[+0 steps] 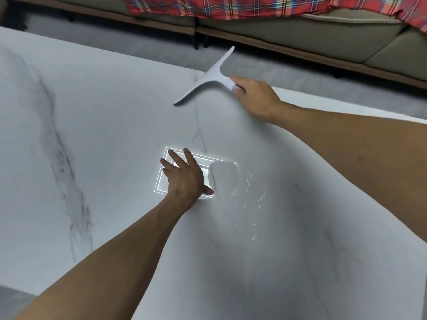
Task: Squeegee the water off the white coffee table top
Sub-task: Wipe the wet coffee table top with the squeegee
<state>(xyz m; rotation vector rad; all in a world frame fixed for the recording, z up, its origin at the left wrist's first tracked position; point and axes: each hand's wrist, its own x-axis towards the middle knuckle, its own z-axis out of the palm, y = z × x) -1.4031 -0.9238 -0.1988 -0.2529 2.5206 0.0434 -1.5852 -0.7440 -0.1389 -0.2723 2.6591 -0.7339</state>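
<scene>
The right hand [255, 98] is closed around the handle of a white squeegee [209, 79], with the fingers wrapped over the grip and the thumb laid along its top. The squeegee is held at the far right part of the counter [92, 125], its blade running diagonally from near left to far right; the far end of the blade reaches past the counter's far edge. Whether the blade is pressed on the surface or held just above it cannot be told. The right arm is stretched well forward and across from the right side.

The left hand [184, 179] is laid flat and spread wide on the counter, palm down, fingers pointed away; nothing is held by it. It is rested over a bright rectangular reflection [161, 181] in the surface, and the left arm is extended straight out from the lower left.

Thin glinting streaks of water [250, 197] are seen just right of the left hand, well short of the squeegee. The white counter is marked with grey veins, and wide bare surface lies to the left. Beyond the far edge a strip of floor [115, 42] is seen, then a sofa [300, 31] draped with a red plaid cloth [208, 5].
</scene>
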